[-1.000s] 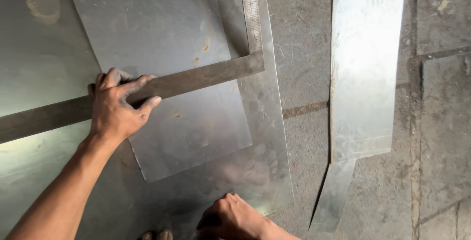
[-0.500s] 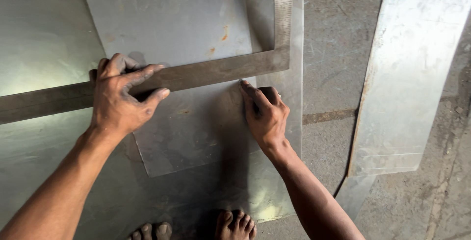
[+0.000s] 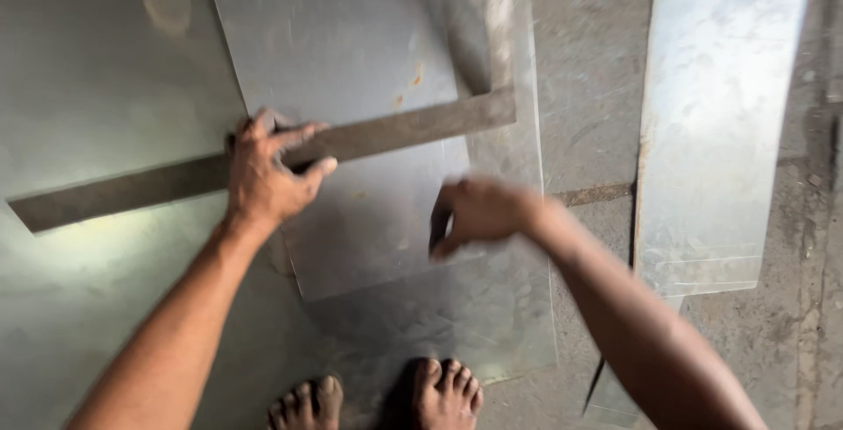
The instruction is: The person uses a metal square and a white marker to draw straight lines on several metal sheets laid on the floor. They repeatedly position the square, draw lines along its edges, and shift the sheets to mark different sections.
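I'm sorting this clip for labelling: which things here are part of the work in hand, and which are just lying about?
In hand:
- left hand pressing the steel square
- right hand, blurred, over the small metal sheet
- large sheet beneath

Lying about:
- separate sheet on the concrete floor

No packages, labels, signs or screens show here (only bare metal and floor); nothing printed anywhere.
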